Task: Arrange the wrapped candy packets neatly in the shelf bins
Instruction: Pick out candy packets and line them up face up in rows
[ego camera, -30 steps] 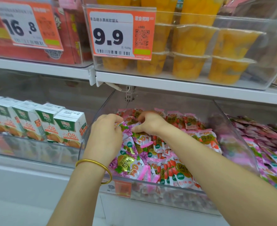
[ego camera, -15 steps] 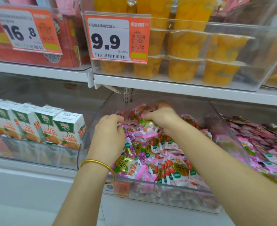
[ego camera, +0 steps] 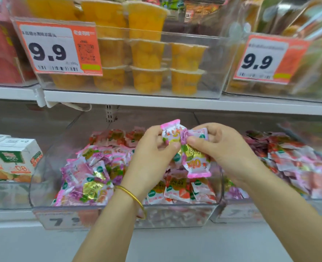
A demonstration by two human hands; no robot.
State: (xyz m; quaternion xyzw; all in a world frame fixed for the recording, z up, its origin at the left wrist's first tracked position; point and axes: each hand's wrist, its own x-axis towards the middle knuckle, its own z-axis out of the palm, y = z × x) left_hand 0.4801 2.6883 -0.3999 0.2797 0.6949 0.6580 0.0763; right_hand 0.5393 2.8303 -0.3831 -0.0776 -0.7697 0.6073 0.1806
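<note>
- My left hand (ego camera: 152,148) and right hand (ego camera: 218,148) meet above the clear bin (ego camera: 118,214) — fingers curled, both pinching one small bunch of candy packets (ego camera: 183,140).
- One pink-edged packet (ego camera: 197,165) hangs down from that bunch.
- The candy pile (ego camera: 92,174) lies loose in the bin below my wrists.
- A gold bangle (ego camera: 131,195) circles my left wrist.

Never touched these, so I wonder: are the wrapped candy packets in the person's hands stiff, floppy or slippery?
Probably light: the candy packets hang from fingertip pinches of the left hand and right hand. Likely floppy: one dangles below the fingers. The glossy wrappers look slippery, so they may slide on the heap in the bin.
</note>
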